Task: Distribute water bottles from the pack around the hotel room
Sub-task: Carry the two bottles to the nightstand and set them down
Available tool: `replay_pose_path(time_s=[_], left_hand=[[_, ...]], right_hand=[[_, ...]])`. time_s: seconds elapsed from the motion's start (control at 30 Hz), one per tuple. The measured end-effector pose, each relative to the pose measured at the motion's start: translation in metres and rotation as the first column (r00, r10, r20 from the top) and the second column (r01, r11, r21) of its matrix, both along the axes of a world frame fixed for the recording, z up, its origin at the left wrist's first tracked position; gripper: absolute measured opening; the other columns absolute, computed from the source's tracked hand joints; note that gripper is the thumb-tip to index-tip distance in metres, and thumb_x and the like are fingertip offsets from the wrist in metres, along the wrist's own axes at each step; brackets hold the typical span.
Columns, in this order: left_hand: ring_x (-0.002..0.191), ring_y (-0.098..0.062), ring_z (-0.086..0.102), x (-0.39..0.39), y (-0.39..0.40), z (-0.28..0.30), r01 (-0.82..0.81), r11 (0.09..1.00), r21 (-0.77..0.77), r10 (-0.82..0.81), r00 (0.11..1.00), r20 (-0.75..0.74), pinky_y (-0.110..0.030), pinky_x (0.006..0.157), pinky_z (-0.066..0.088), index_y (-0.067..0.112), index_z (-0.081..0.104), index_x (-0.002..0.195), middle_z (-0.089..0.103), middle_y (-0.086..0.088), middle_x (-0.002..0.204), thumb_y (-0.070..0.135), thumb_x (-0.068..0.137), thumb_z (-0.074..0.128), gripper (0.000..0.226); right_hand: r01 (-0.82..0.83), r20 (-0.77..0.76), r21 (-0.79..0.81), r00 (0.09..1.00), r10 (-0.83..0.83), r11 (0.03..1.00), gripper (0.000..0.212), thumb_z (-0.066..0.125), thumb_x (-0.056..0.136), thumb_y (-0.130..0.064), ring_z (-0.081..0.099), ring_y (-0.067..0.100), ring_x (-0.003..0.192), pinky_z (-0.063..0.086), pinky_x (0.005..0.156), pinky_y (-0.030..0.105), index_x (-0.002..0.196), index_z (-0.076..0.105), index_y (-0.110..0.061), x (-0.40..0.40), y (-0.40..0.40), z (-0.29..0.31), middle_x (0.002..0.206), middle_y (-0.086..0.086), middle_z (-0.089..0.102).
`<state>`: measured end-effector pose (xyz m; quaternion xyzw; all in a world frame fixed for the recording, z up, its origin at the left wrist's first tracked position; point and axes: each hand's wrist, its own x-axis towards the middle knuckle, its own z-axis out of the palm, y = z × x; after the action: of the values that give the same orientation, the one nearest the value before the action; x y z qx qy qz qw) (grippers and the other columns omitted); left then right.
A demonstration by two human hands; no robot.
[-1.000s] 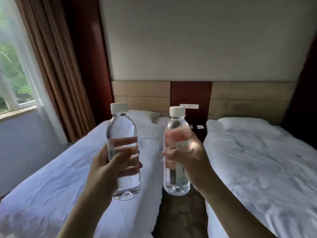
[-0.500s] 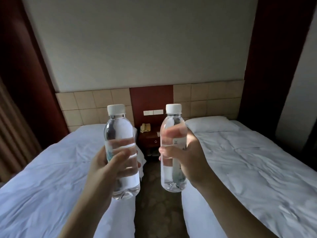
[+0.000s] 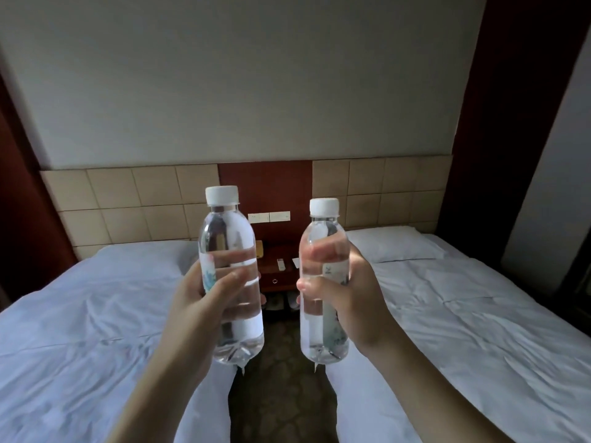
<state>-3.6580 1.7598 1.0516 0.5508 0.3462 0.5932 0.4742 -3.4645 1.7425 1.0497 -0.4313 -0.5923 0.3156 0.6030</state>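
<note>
I hold two clear water bottles with white caps upright in front of me. My left hand [image 3: 204, 302] is wrapped around the middle of the left bottle [image 3: 228, 238]. My right hand [image 3: 355, 292] grips the right bottle [image 3: 323, 231] at its middle. Both bottles are full and hang in the air above the gap between two beds. The pack of bottles is out of view.
Two beds with white sheets flank a narrow carpeted aisle [image 3: 281, 394]: the left bed [image 3: 80, 330] and the right bed [image 3: 473, 330] with a pillow [image 3: 393, 247]. A dark wooden nightstand [image 3: 278, 270] with a small remote stands at the far end, under wall switches [image 3: 268, 216].
The view has swung right, away from the window and curtains, and moved closer to the nightstand between the beds. Both hands keep the same grip on the bottles.
</note>
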Motion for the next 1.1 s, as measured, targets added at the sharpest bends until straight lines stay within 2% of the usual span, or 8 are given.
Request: replay_pose_path(time_s=[0.07, 0.13, 0.3, 0.5, 0.6, 0.93, 1.1], left_hand=[[0.078, -0.031, 0.075, -0.004, 0.056, -0.001, 0.014, 1.0, 0.008, -0.014, 1.0, -0.002, -0.031, 0.062, 0.059, 0.02, 0.068, 0.108, 0.076, -0.007, 0.088, 0.025, 0.078, 0.073, 0.03], [0.079, -0.031, 0.075, -0.008, 0.111, 0.002, 0.039, 0.999, 0.005, -0.039, 0.999, -0.017, -0.03, 0.062, 0.059, 0.017, 0.067, 0.109, 0.076, -0.006, 0.086, 0.022, 0.081, 0.073, 0.029], [0.08, -0.032, 0.075, -0.01, 0.229, 0.01, 0.08, 0.997, -0.002, -0.08, 0.997, 0.001, -0.032, 0.064, 0.059, 0.018, 0.068, 0.109, 0.076, -0.009, 0.09, 0.037, 0.066, 0.073, 0.048], [0.079, -0.032, 0.075, 0.003, 0.357, 0.007, 0.097, 0.995, -0.025, -0.096, 0.995, 0.021, -0.032, 0.063, 0.058, 0.027, 0.071, 0.101, 0.076, -0.008, 0.09, 0.045, 0.057, 0.071, 0.047], [0.082, -0.032, 0.075, 0.018, 0.425, -0.002, 0.094, 0.995, -0.028, -0.093, 0.995, 0.028, -0.034, 0.064, 0.058, 0.03, 0.073, 0.099, 0.076, -0.007, 0.092, 0.046, 0.058, 0.07, 0.045], [0.084, -0.026, 0.075, 0.076, 0.652, -0.018, 0.046, 0.998, -0.03, -0.047, 0.999, -0.021, -0.031, 0.067, 0.059, 0.022, 0.068, 0.108, 0.075, -0.008, 0.095, 0.046, 0.059, 0.071, 0.055], [0.089, -0.029, 0.074, 0.086, 0.755, -0.021, 0.035, 0.998, -0.049, -0.036, 0.999, -0.02, -0.031, 0.068, 0.059, 0.021, 0.068, 0.108, 0.074, -0.009, 0.096, 0.045, 0.062, 0.071, 0.052]], right_hand=[[0.02, 0.004, 0.003, 1.0, -0.02, 1.0, 0.046, 0.074, 0.061, -0.041, 0.07, 0.021, 0.083, 0.06, 0.071, 0.033, 0.1, 0.058, -0.022, -0.007, 0.049, 0.001, 0.083, -0.005, 0.066], [0.034, -0.017, -0.006, 0.999, -0.034, 0.999, 0.046, 0.074, 0.062, -0.04, 0.07, 0.02, 0.082, 0.058, 0.071, 0.03, 0.1, 0.058, -0.02, -0.013, 0.101, 0.004, 0.083, -0.003, 0.065], [0.023, -0.099, -0.037, 0.995, -0.027, 0.999, 0.048, 0.077, 0.063, -0.029, 0.069, 0.025, 0.083, 0.06, 0.075, 0.04, 0.104, 0.057, -0.012, -0.016, 0.214, 0.011, 0.086, 0.004, 0.065], [0.024, -0.13, -0.084, 0.991, -0.035, 0.996, 0.046, 0.077, 0.067, -0.019, 0.069, 0.026, 0.085, 0.058, 0.074, 0.035, 0.108, 0.055, -0.014, -0.001, 0.338, 0.004, 0.09, 0.005, 0.065], [0.013, -0.123, -0.096, 0.992, -0.025, 0.995, 0.046, 0.076, 0.066, -0.016, 0.069, 0.025, 0.081, 0.058, 0.072, 0.033, 0.107, 0.055, -0.013, 0.015, 0.407, -0.003, 0.085, 0.003, 0.066], [-0.005, -0.155, -0.103, 0.988, -0.011, 0.995, 0.058, 0.08, 0.055, -0.03, 0.071, 0.032, 0.08, 0.06, 0.073, 0.048, 0.107, 0.057, -0.016, 0.08, 0.654, -0.016, 0.086, 0.011, 0.067], [-0.031, -0.137, -0.142, 0.99, 0.012, 0.989, 0.057, 0.08, 0.055, -0.03, 0.071, 0.032, 0.08, 0.06, 0.074, 0.048, 0.106, 0.057, -0.017, 0.093, 0.759, -0.017, 0.086, 0.009, 0.067]])
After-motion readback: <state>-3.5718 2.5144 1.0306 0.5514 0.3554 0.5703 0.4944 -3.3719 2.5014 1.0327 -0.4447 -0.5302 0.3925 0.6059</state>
